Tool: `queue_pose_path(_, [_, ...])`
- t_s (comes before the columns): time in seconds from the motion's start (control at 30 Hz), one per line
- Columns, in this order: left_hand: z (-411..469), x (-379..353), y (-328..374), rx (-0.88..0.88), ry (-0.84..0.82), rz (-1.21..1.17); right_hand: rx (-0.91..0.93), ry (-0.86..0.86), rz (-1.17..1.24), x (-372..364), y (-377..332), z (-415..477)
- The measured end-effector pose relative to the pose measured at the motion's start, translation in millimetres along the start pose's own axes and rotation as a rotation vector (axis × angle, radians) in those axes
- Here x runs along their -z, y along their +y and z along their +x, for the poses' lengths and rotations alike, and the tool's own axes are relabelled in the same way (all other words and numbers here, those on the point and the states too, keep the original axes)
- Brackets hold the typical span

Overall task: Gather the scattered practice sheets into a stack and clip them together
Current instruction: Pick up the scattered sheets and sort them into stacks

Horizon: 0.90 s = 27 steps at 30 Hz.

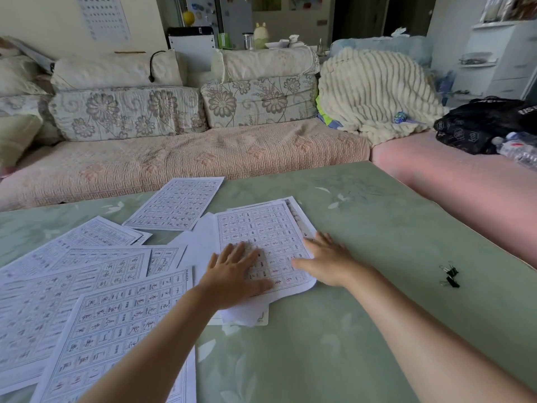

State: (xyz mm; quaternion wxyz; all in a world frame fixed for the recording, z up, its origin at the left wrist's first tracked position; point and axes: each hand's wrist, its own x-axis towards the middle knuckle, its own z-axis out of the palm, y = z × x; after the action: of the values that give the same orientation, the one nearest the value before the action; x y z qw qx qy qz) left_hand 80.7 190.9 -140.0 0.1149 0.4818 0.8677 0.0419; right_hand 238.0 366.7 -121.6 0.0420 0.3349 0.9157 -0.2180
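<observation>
I see the stack lying in the middle of the table, its edges uneven, with a few corners sticking out at the near end. My left hand lies flat on it, fingers spread, gripping nothing. My right hand is flat and relaxed too, set at the stack's right edge with the thumb over the top page. More sheets lie loose and overlapping to the left. Two black clips sit on the table well to the right of the stack, untouched. A sofa runs behind the table.
</observation>
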Motion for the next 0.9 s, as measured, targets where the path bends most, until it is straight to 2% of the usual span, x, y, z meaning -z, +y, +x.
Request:
queue_pose_path(0.17, [-3,-2,-4,0.007,0.037,0.009,0.094,-0.093,0.012,-2,-19,-6])
queue_pose_path(0.23, [-4,-3,-6,0.000,0.042,0.014,0.077,-0.035,0.118,-2,-24,-7])
queue_pose_path(0.37, [-6,-7,-6,-0.007,0.107,-0.014,-0.044,0.156,0.469,2,-36,1])
queue_pose_path(0.43, [-7,-10,-5,-0.006,0.135,-0.026,-0.128,0.148,0.646,1,-44,11])
queue_pose_path(0.53, [-8,-11,-3,-0.008,0.156,-0.038,-0.275,0.141,0.767,-3,-50,24])
queue_pose_path(0.6, [-9,-10,-3,-0.009,0.161,-0.048,-0.307,0.169,0.756,-3,-50,30])
queue_pose_path(0.67, [-9,-10,-3,-0.006,0.167,-0.079,-0.289,0.198,0.646,1,-48,30])
queue_pose_path(0.77, [-6,-8,-7,-0.007,0.184,-0.161,-0.218,0.154,0.550,3,-42,26])
queue_pose_path(0.9, [-10,4,-14,0.079,0.332,-0.349,-0.111,0.206,0.679,7,-31,16])
